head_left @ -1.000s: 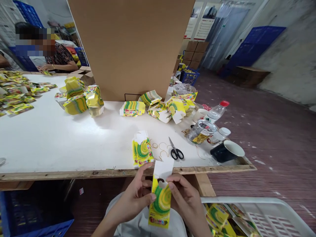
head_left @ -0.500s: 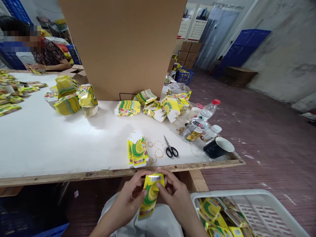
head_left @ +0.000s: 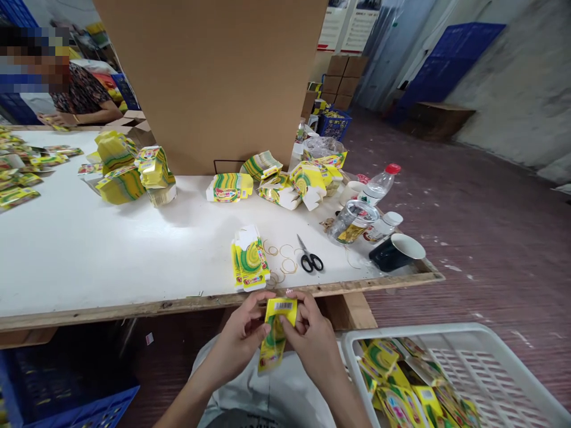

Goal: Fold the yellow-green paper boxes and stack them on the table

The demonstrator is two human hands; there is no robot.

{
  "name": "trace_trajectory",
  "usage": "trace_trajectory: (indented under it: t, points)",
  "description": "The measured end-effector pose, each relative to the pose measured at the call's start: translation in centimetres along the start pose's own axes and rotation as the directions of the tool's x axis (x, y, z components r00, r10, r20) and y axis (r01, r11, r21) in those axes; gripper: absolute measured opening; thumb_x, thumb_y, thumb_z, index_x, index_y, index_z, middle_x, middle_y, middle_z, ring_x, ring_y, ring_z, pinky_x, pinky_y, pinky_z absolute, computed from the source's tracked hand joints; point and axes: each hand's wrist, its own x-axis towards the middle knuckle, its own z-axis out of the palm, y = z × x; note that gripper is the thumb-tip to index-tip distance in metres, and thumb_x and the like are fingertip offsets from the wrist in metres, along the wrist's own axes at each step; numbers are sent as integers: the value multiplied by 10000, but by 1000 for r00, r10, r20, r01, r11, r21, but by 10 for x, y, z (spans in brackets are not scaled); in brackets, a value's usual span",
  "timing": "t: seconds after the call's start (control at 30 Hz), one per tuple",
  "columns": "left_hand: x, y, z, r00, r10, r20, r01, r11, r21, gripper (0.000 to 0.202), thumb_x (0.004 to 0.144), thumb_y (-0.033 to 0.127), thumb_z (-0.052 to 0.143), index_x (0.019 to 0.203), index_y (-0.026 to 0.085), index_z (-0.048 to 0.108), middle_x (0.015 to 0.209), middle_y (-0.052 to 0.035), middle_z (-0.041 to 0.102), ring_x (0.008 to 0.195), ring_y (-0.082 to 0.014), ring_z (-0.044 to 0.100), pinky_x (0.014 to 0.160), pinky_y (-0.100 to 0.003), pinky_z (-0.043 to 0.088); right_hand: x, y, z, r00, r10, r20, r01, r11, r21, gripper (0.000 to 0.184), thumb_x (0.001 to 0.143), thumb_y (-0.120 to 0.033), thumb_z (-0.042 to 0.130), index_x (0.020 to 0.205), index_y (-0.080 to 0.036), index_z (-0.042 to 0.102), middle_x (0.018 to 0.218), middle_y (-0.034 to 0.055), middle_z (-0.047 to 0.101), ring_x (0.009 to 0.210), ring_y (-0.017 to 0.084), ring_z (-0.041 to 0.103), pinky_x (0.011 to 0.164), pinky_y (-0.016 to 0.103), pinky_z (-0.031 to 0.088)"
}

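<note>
A yellow box [head_left: 272, 342] is held over the person's lap, just off the near edge of the counter [head_left: 191, 249]. The left hand [head_left: 241, 333] and right hand [head_left: 312, 342] each have fingers clamped on it, one at either side. Its far, barcoded end looks folded over (whether the near end is closed, I cannot tell). To the near right, a white basket [head_left: 446, 339] already holds many similar boxes [head_left: 401, 404]. Beyond the hands, a small pile of flat cartons [head_left: 250, 261] lies unfolded, left of the rubber bands [head_left: 289, 266] and scissors [head_left: 311, 261]. Farther off, carton bundles [head_left: 120, 181] appear unworked too.
</note>
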Motion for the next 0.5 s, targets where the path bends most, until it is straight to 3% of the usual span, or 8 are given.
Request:
trace_trajectory:
  t: [0.13,0.2,0.27,0.37,0.43,0.5]
  points:
    - [4,6,-2,999,-30,-25,28,997,-66,434,823,290,715,1216,224,544,929,-72,748,803,-203,700,782,-310,516,2,2,-8,999,-21,46,17,996,92,316,834,-327,623,1111,-176,636,527,-88,437,484,136,454,491,223,365]
    - [6,11,3,998,-57,-17,54,992,-118,455,788,288,753,1195,223,558,887,-56,750,737,-186,694,723,-287,517,3,-2,-14,999,-40,25,37,991,128,307,857,-388,625,1077,-183,688,595,-32,562,549,156,532,526,234,428]
    - [10,15,13,998,-57,6,58,988,-145,446,761,276,778,1157,219,582,888,-53,751,722,-176,694,669,-253,509,4,-7,-21,998,-52,-30,56,984,170,313,848,-429,647,1043,-197,729,791,52,698,726,206,639,644,270,508]
    - [15,16,30,998,-12,68,22,989,-145,434,763,265,774,1157,219,597,954,-79,754,796,-198,715,691,-263,531,-2,-7,-44,998,-33,-45,42,975,218,352,830,-475,656,1071,-235,743,1069,111,738,961,283,675,795,347,546]
    - [19,14,32,997,55,60,-52,997,-55,397,812,279,721,1191,227,612,1096,-109,730,967,-242,708,831,-328,548,-13,6,-74,998,-22,-55,24,999,48,357,799,-514,660,1051,-283,760,1066,99,753,924,305,688,768,377,549]
    - [23,12,21,984,169,-53,-160,976,145,347,865,301,653,1206,239,636,1260,-120,666,1170,-274,626,1006,-397,484,-26,26,-114,992,-63,-111,31,962,-271,332,721,-573,685,929,-338,795,965,76,780,826,327,695,715,415,530]
